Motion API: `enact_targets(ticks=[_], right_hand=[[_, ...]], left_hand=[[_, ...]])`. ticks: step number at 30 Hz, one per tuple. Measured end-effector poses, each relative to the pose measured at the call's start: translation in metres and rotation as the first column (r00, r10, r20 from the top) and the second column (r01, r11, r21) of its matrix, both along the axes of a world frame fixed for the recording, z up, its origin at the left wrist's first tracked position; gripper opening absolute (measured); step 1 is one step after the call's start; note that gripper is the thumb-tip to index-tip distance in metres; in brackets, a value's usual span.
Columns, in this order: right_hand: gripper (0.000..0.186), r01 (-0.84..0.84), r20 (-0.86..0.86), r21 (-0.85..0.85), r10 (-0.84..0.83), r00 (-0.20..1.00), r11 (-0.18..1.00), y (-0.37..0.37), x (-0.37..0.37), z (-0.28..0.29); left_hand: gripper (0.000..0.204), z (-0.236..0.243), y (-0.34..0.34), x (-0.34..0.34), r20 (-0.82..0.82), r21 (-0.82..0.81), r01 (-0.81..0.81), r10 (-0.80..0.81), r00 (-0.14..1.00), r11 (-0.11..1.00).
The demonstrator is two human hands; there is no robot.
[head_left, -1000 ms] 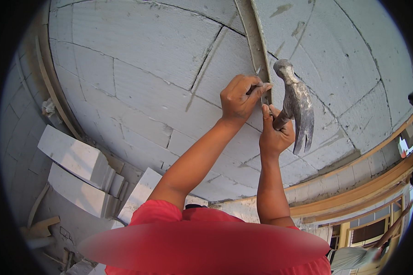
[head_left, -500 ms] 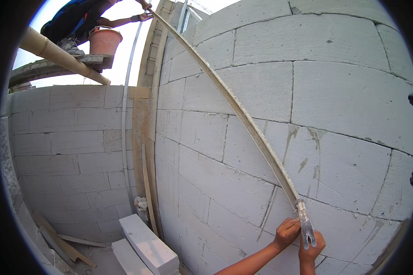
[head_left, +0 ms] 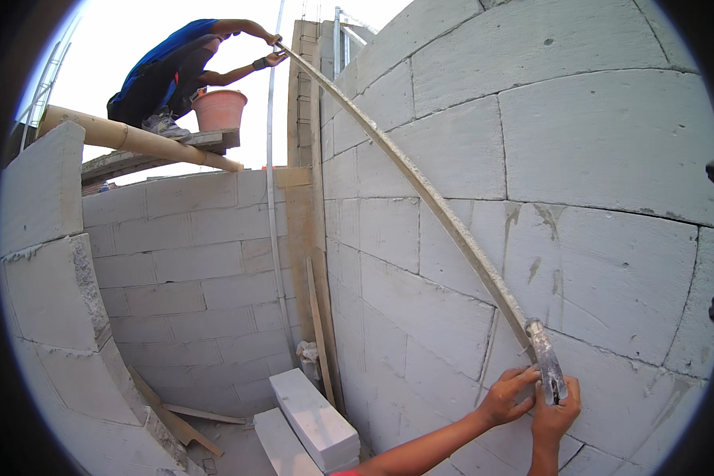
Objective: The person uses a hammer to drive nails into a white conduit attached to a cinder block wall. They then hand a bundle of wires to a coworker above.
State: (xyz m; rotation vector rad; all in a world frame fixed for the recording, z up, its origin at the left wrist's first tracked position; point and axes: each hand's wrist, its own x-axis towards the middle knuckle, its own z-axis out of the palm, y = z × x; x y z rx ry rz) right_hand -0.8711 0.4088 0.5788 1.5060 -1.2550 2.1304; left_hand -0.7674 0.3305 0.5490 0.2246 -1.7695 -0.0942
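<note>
A long, narrow, mortar-crusted bar [head_left: 420, 184] slants across the pale block wall [head_left: 595, 151]. A co-worker's hands grip its upper end. At its lower end is a worn metal claw hammer head [head_left: 545, 361], its handle not visible. Beside the hammer is my left hand [head_left: 509, 399], fingers bent and tips meeting the hammer and bar end. My right hand [head_left: 556, 411] is closed under the claw, with the hammer covering part of its fingers. What either hand grips behind the hammer is hidden.
The co-worker [head_left: 170, 75] crouches on a plank platform [head_left: 135, 163] over a bamboo pole [head_left: 147, 144], beside an orange bucket [head_left: 219, 109]. Loose white blocks [head_left: 313, 416] lie below. Boards lean in the corner, and a partial block wall [head_left: 44, 278] rises at left.
The view has turned left, so the scene sits farther right and more of the co-worker and left wall shows. My left fingers have spread slightly; both hands stay at the bar's lower end.
</note>
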Motion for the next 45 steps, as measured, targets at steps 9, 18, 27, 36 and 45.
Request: enact_targets(ticks=[9, 18, 27, 36, 45], right_hand=[[0.014, -0.054, 0.02, 0.06, 0.053, 0.998, 0.997, 0.005, -0.002, 0.0], [0.015, -0.003, -0.035, 0.11, 0.007, 0.999, 0.994, 0.016, -0.002, 0.009], [0.03, -0.045, -0.099, 0.278, 0.075, 0.992, 0.96, 0.024, -0.015, 0.006], [0.036, -0.101, -0.043, 0.196, 0.111, 0.993, 0.975, 0.037, -0.013, 0.017], [0.032, -0.251, 0.322, 0.496, 0.092, 0.942, 0.832, 0.096, -0.027, 0.015]], left_hand=[[0.036, -0.008, 0.007, -0.019, -0.105, 0.068, -0.19, 0.197, 0.975, 0.979], [0.025, -0.007, 0.014, -0.031, -0.183, 0.115, -0.269, 0.287, 0.94, 0.956], [0.016, -0.011, 0.014, -0.034, -0.179, 0.124, -0.275, 0.294, 0.939, 0.953], [0.017, -0.007, 0.018, -0.038, -0.244, 0.103, -0.3, 0.316, 0.917, 0.948], [0.011, -0.005, 0.015, -0.043, -0.295, 0.071, -0.309, 0.316, 0.902, 0.948]])
